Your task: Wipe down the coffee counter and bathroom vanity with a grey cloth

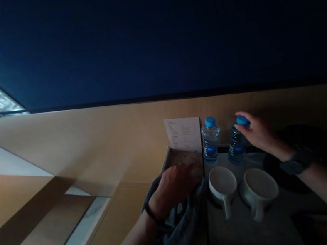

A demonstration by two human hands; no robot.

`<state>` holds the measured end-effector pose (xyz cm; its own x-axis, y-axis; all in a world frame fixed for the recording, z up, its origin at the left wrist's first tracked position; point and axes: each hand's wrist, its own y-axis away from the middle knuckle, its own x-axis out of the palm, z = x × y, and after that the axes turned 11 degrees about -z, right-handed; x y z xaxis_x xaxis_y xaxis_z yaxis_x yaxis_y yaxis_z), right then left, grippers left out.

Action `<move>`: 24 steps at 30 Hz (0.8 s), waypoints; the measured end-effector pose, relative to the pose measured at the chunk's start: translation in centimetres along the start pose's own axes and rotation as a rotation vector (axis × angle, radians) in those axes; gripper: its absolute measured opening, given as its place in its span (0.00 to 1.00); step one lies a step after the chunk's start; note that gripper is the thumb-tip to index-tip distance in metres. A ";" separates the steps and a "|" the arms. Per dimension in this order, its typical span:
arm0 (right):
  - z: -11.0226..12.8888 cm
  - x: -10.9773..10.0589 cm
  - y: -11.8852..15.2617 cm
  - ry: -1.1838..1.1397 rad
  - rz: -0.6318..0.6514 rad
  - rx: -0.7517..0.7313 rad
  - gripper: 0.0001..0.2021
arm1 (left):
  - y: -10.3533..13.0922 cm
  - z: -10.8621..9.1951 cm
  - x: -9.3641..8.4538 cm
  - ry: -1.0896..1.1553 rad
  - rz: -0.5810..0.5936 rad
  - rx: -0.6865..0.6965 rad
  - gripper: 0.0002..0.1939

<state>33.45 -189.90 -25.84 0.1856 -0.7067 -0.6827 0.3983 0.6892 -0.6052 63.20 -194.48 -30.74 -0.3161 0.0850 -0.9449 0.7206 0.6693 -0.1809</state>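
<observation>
While the right hand [258,133] closes its fingers over the blue cap of the right water bottle [236,145], standing upright behind two white mugs [223,184], the left hand [174,186] presses a grey cloth [178,232], wiping apparently unfinished.

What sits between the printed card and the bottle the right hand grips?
In the head view, a second water bottle stands between the card and the gripped bottle.

Right hand [258,133] grips bottle [236,145]; left hand [174,186] presses cloth [179,229]
</observation>
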 end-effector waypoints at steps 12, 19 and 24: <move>2.2 -3.3 -0.8 -0.027 -0.061 -0.051 0.19 | -13.0 -5.0 0.1 0.269 -0.346 -0.107 0.33; 0.1 -4.0 1.3 -0.081 0.013 -0.022 0.19 | -12.7 -7.6 -0.3 0.363 -0.236 0.115 0.28; -1.4 -5.7 2.6 -0.106 0.154 -0.051 0.17 | -12.3 -8.9 0.2 0.503 -0.203 0.169 0.30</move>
<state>32.14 -183.86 -24.11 0.3356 -0.6031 -0.7236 0.3123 0.7960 -0.5185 48.76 -196.09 -26.27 -0.6840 0.3360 -0.6475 0.6903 0.5850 -0.4256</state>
